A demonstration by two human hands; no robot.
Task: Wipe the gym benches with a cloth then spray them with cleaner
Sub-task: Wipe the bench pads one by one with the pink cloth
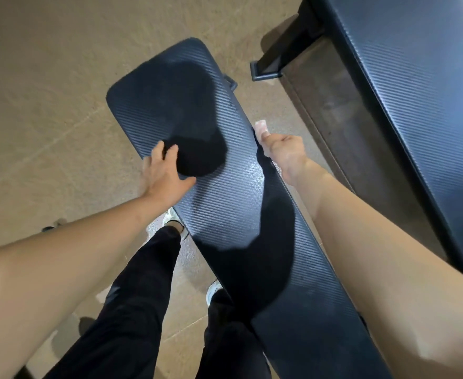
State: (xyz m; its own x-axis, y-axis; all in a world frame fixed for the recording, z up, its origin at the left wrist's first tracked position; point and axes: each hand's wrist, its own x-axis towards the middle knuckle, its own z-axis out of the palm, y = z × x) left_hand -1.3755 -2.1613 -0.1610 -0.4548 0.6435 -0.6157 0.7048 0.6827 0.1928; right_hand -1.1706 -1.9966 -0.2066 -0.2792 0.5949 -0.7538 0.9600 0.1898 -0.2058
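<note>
Head-camera view, looking steeply down: a person in black trousers point(132, 305) and white shoes point(171, 216) stands at the near left edge of a long, dark padded gym bench point(224, 203) that runs from the upper centre of the frame down to the lower right.

Left hand point(164, 173), at centre left of the frame, lies palm-down on the bench top with fingers spread, pressing on a black cloth point(200, 157); the fingertips overlap the cloth's left edge and the thumb points toward its lower edge. The cloth lies flat on the ribbed upholstery, near the middle of the frame, partly merged with a dark shadow that spreads toward the bench's far end.

Right hand point(282, 151), right of centre, is curled closed at the bench's right edge around something pale, a small pinkish-white tip point(261, 125) of which shows above the knuckles; what that object is cannot be told. The hand sits just beside the bench edge, over the floor gap.

A second bench point(416, 91) with the same ribbed covering fills the upper right corner, its black metal foot point(265, 71) resting on the tan speckled floor point(47, 105). Both bare forearms reach in from the lower corners of the frame.
</note>
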